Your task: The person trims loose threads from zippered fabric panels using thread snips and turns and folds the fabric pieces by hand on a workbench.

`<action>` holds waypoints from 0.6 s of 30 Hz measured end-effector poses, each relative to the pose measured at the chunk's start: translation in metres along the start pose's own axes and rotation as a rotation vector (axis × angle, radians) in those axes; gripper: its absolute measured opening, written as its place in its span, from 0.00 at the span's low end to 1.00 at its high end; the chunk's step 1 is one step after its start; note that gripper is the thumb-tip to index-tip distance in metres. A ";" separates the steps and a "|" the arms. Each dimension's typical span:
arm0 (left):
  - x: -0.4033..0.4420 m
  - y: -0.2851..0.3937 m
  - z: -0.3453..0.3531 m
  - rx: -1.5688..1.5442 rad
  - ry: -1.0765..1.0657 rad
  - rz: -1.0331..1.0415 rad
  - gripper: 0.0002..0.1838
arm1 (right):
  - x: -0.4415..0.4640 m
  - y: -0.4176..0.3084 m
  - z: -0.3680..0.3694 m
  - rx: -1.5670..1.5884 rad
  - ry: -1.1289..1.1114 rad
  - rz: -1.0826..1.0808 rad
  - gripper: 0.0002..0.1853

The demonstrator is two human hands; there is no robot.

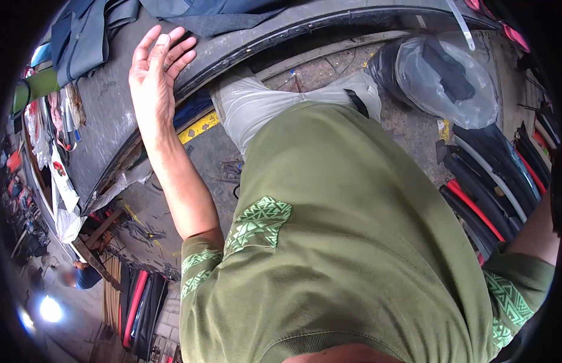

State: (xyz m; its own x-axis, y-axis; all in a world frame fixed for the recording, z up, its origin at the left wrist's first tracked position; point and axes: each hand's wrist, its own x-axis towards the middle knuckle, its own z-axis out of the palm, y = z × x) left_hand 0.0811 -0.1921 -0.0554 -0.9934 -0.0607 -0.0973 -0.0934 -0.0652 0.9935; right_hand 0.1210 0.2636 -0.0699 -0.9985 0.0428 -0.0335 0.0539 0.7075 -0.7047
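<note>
Lying on the table (102, 121) just beyond the fingertips, the wide blue-grey cloth (217, 17) is at about one to two o'clock from the left hand (153, 69), taking twelve as the top of the view. Its long axis runs roughly from nine to three o'clock, across the line of the fingers, and its lower edge is the part nearest them. A second folded cloth (81, 45) is at ten o'clock, its length running roughly from one to seven, with one end near a green cloth (36, 91) at the table's far left.

The left hand is held open over the table's curved edge, fingers loosely apart and pointing toward twelve, with nothing visible in it. It is close to the wide cloth, though whether a fingertip touches it is hard to tell.

The left is the nearer hand by far. Of the right side only the upper arm (538, 236) shows, at the right border; the hand is out of view, so I cannot tell its state. The clear plastic bag (477, 100), holding dark material, is well apart, at three o'clock from the left hand.
</note>
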 end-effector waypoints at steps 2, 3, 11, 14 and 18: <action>-0.001 -0.001 0.001 -0.005 0.001 -0.003 0.27 | 0.003 0.033 0.025 -0.045 -0.010 0.038 0.15; -0.002 0.000 0.001 -0.005 0.003 -0.007 0.27 | 0.005 0.048 0.037 -0.066 -0.015 0.055 0.15; 0.000 -0.001 0.005 0.012 -0.002 0.000 0.27 | 0.016 0.114 0.092 -0.162 0.006 0.133 0.16; 0.000 -0.001 0.004 0.003 -0.008 -0.004 0.28 | 0.018 0.119 0.096 -0.173 0.021 0.141 0.16; 0.004 -0.005 0.006 0.015 -0.038 0.026 0.29 | 0.021 0.123 0.095 -0.187 0.041 0.142 0.16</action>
State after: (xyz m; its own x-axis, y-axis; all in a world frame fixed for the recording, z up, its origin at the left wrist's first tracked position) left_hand 0.0773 -0.1862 -0.0601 -0.9973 -0.0244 -0.0692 -0.0680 -0.0493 0.9965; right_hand 0.1060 0.2846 -0.2248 -0.9800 0.1768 -0.0912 0.1976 0.8106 -0.5513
